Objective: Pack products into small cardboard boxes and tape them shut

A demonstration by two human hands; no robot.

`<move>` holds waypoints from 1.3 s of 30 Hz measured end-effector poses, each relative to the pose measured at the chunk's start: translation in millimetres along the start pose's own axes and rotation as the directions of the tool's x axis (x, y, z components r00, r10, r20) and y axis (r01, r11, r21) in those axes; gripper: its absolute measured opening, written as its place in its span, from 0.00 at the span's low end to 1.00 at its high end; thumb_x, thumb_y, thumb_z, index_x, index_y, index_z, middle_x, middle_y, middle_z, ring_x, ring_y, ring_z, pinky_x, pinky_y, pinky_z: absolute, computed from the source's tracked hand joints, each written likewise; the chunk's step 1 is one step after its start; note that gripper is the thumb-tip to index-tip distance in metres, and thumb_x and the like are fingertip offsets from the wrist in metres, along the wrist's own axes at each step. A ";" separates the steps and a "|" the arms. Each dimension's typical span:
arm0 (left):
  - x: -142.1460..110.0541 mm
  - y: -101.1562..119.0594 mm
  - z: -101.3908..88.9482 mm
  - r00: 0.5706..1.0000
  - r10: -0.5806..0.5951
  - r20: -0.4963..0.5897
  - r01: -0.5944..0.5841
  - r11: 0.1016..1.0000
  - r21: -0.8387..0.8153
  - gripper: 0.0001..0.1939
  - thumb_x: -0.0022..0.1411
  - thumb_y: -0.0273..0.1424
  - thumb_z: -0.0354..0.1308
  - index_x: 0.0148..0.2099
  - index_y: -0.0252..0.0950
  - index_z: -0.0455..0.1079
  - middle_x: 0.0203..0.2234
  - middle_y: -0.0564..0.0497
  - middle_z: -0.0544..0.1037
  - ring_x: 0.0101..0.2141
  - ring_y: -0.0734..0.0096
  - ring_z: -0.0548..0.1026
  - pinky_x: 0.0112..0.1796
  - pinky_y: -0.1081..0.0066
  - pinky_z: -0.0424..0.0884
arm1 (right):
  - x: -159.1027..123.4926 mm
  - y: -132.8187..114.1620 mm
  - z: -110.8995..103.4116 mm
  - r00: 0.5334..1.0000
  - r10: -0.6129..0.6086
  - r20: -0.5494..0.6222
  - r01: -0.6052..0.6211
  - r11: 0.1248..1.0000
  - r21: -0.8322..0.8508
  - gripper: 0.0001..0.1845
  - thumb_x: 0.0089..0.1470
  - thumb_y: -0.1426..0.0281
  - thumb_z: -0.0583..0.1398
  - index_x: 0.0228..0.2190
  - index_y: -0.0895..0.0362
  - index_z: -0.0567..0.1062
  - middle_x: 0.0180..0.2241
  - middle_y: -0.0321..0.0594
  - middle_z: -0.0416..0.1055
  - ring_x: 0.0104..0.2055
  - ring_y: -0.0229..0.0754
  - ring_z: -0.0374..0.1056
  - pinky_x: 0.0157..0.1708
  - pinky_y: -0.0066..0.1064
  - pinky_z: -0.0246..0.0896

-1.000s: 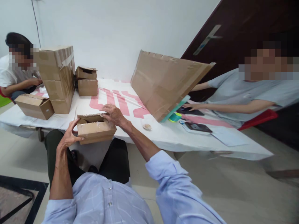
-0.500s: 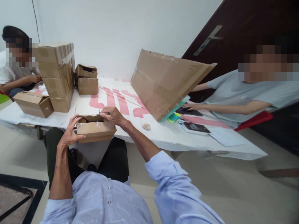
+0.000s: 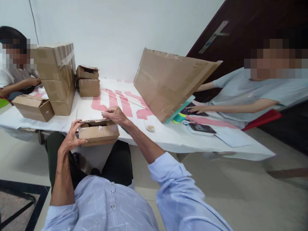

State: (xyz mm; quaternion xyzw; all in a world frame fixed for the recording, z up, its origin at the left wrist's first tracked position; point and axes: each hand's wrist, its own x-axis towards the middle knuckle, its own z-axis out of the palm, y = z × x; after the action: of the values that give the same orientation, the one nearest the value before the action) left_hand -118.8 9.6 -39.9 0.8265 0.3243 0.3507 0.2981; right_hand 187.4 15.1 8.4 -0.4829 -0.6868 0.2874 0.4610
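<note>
A small brown cardboard box (image 3: 99, 136) sits at the table's front edge in front of me, its top partly open and its inside mostly hidden. My left hand (image 3: 73, 135) grips its left end, with the thumb on the front face and the fingers at the top edge. Over the back right of the opening, my right hand (image 3: 115, 115) has its fingertips pinched together. Whatever is in that pinch is too small to make out.
Taped cartons (image 3: 55, 80) are stacked at left, beside smaller boxes (image 3: 89, 87) and an open-topped box (image 3: 33, 107). A large cardboard sheet (image 3: 173, 83) leans at right, near a tape roll (image 3: 179, 118) and a white device (image 3: 201, 129). A person sits on each side.
My right hand has risen slightly off the box's back edge, fingers still pinched. My left hand keeps its hold on the box. The view has shifted a little.
</note>
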 end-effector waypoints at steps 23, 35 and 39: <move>21.8 -10.6 -10.8 0.999 -0.008 -0.047 0.011 0.998 0.068 0.40 0.50 0.55 0.73 0.62 0.45 0.70 0.68 0.42 0.64 0.70 0.38 0.64 0.58 0.45 0.77 | -3.6 32.4 -18.2 0.891 0.043 -0.452 -0.086 0.993 -0.075 0.16 0.65 0.58 0.59 0.32 0.57 0.78 0.28 0.34 0.75 0.30 0.36 0.69 0.33 0.28 0.65; 20.7 -6.3 -10.0 0.997 -0.053 -0.062 0.056 0.998 0.041 0.43 0.48 0.57 0.74 0.62 0.45 0.71 0.69 0.41 0.63 0.71 0.36 0.62 0.60 0.43 0.76 | -124.9 127.6 -161.6 0.669 0.223 -0.709 -0.664 0.608 -0.435 0.14 0.63 0.76 0.58 0.27 0.58 0.79 0.37 0.51 0.77 0.44 0.45 0.68 0.43 0.35 0.59; 16.7 0.9 -7.8 0.996 -0.065 -0.057 0.068 0.996 0.053 0.44 0.48 0.54 0.75 0.63 0.45 0.70 0.69 0.41 0.63 0.69 0.38 0.65 0.58 0.46 0.78 | -142.6 144.6 -155.1 0.696 0.284 -0.660 -0.686 0.534 -0.494 0.13 0.63 0.74 0.60 0.27 0.57 0.80 0.39 0.54 0.77 0.46 0.49 0.69 0.44 0.38 0.60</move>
State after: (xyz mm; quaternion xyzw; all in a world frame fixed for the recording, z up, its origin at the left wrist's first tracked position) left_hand -115.4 23.5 -28.4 0.8131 0.3692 0.3541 0.2776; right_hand 401.7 -71.9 -100.2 -0.8559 -0.4247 -0.0168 0.2946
